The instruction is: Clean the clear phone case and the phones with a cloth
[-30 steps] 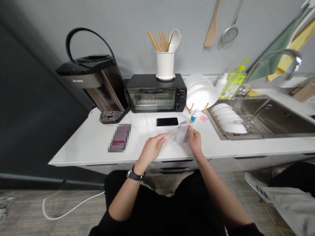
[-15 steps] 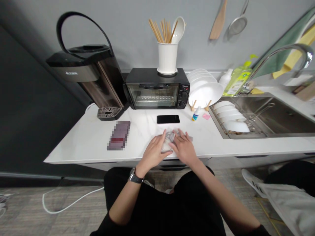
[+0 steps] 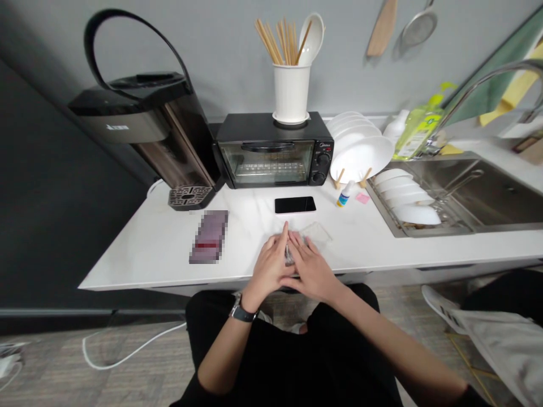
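My left hand [image 3: 269, 267] and my right hand [image 3: 311, 270] meet at the counter's front edge, pressed together around a crumpled clear plastic bag [image 3: 317, 232]. Part of the bag shows between my fingers, and the rest spreads flat on the white counter [image 3: 161, 249] just beyond my right hand. My left fingers are straight and held together; my right fingers lie over the plastic. A watch sits on my left wrist. A black phone [image 3: 295, 204] lies face up just behind my hands.
A black toaster oven [image 3: 274, 150] with a white utensil holder [image 3: 291, 93] stands at the back, a water dispenser [image 3: 144, 130] to its left. White plates [image 3: 360, 150], a small dropper bottle [image 3: 344, 194], a pink note [image 3: 362, 198] and a sink [image 3: 466, 192] with bowls lie right. A blurred dark object [image 3: 208, 236] lies left.
Both hands came down and together, from holding the plastic bag spread above the counter to crumpling it between them at the front edge. The view shifted slightly.
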Available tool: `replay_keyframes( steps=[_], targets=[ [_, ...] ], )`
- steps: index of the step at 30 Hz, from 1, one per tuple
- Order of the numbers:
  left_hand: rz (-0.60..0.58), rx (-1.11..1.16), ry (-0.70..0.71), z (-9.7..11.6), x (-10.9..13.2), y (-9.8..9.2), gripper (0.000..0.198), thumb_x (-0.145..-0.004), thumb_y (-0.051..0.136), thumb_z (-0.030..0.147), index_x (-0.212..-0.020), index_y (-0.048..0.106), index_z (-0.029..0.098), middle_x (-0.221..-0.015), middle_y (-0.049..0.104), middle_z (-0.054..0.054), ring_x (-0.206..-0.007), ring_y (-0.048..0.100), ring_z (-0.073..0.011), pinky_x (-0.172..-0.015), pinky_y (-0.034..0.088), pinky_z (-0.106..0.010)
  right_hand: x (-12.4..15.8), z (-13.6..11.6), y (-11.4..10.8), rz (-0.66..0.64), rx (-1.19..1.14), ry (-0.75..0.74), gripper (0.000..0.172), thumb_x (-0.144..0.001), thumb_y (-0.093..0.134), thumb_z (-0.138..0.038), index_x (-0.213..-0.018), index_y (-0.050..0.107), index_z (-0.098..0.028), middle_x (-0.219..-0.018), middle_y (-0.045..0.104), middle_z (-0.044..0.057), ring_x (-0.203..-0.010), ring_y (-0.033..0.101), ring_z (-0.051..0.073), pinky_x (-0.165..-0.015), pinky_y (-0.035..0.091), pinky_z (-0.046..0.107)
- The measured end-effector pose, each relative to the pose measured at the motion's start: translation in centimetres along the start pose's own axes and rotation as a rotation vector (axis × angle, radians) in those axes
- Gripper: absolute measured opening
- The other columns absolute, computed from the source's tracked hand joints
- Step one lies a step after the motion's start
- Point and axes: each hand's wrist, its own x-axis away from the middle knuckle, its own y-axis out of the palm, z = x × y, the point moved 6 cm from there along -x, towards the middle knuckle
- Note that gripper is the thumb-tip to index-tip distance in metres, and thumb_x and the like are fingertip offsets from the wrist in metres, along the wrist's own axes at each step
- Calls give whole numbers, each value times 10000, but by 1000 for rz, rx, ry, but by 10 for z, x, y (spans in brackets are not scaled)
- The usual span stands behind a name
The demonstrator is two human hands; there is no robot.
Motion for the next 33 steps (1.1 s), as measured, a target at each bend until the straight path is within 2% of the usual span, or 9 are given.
replay_keyframes(
  steps=[3, 8, 10, 13, 15, 21, 27, 31, 33],
  targets=[
    [21, 26, -11, 1, 1, -1, 1207, -866, 775, 260, -1700, -96, 263, -1530, 586, -95, -1340, 489, -308, -1142, 439, -475, 17, 2, -6, -57, 12, -80, 935, -994, 488, -722, -1611, 355, -33, -1703, 288, 248, -1613, 257, 347, -1289, 270, 591],
    [6, 35, -9, 2, -2, -1, 1263, -842, 842, 414, -1700, -78, 303, -1550, 589, -65, -1275, 503, -331, -1133, 429, -503, 24, 45, -22, 26, 151, 156, 797, -1044, 460, -634, -1576, 431, -41, -1690, 310, 255, -1596, 280, 402, -1254, 252, 689],
    [1, 36, 4, 2, -2, 0, 1227, -872, 809, 380, -1699, -92, 288, -1548, 583, -87, -1274, 507, -331, -1124, 439, -502, 15, 32, -16, 42, 131, 169, 825, -1038, 466, -643, -1574, 427, -16, -1686, 308, 265, -1599, 272, 402, -1261, 255, 675],
    [18, 42, 23, 1, 0, -1, 1192, -885, 751, 254, -1695, -124, 271, -1601, 498, -138, -1340, 496, -331, -1137, 439, -497, 7, -2, -5, -16, 18, 6, 906, -1008, 475, -709, -1601, 390, -29, -1676, 351, 240, -1585, 329, 354, -1290, 265, 607],
    [37, 58, 11, 0, 2, -2, 1210, -869, 755, 232, -1693, -130, 279, -1620, 455, -151, -1386, 482, -332, -1155, 430, -497, 13, -5, -8, -55, -35, -86, 926, -985, 491, -743, -1618, 384, -75, -1656, 407, 215, -1562, 385, 327, -1291, 292, 574],
    [30, 93, -7, -1, -1, -3, 1268, -835, 839, 309, -1698, -90, 306, -1475, 616, -105, -1338, 529, -330, -1138, 439, -507, 23, 45, -25, 42, 117, 147, 855, -1020, 494, -666, -1618, 388, -63, -1651, 387, 260, -1556, 374, 400, -1239, 332, 655],
    [28, 116, -20, -4, 0, -2, 1189, -861, 750, 191, -1701, -85, 296, -1482, 605, -108, -1349, 526, -293, -1147, 444, -478, 14, -4, -6, -12, -40, -80, 1006, -947, 547, -761, -1627, 352, -45, -1670, 363, 244, -1574, 359, 338, -1278, 334, 561],
    [22, 114, -27, -4, -2, -1, 1290, -815, 850, 277, -1696, -92, 317, -1498, 624, -70, -1386, 486, -315, -1181, 394, -512, 29, 34, -23, -23, 51, 8, 786, -1043, 493, -622, -1632, 372, -114, -1653, 416, 207, -1540, 424, 329, -1257, 356, 583],
    [9, 110, -16, -4, -5, 0, 1275, -812, 855, 279, -1701, -58, 319, -1505, 621, -77, -1400, 481, -324, -1185, 380, -527, 26, 44, -25, 23, 120, 107, 803, -1041, 492, -624, -1624, 378, -85, -1656, 393, 237, -1547, 400, 372, -1245, 341, 636]
  ],
)
